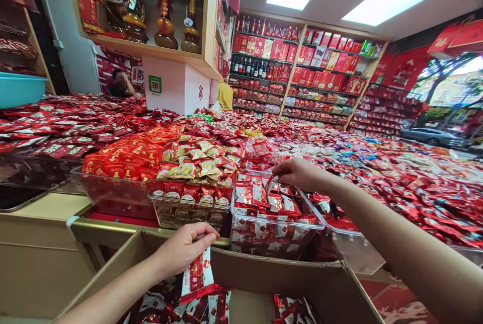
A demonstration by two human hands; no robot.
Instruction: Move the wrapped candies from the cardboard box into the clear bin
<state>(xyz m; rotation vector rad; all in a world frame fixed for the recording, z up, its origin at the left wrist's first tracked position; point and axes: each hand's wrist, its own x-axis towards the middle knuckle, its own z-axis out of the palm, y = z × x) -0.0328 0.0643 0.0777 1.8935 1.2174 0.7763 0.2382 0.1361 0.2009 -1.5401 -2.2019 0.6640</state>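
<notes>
My left hand is closed on a red-and-white snack packet, which hangs down over an open cardboard box. Loose packets of similar red and white lie in the bottom of that box. Above a clear plastic bin is my right hand, its fingers pinched round the end of a small red-and-white packet. Rows of red-and-white packets fill the bin beneath it. Part of the right hand's grip is hidden behind its own fingers.
Left of the bin stand tubs of gold-and-red durian packets and red packets. Heaps of wrapped sweets spread rightward. A shelf cabinet overhangs at upper left. A person is in the background. A metal rail runs behind the box.
</notes>
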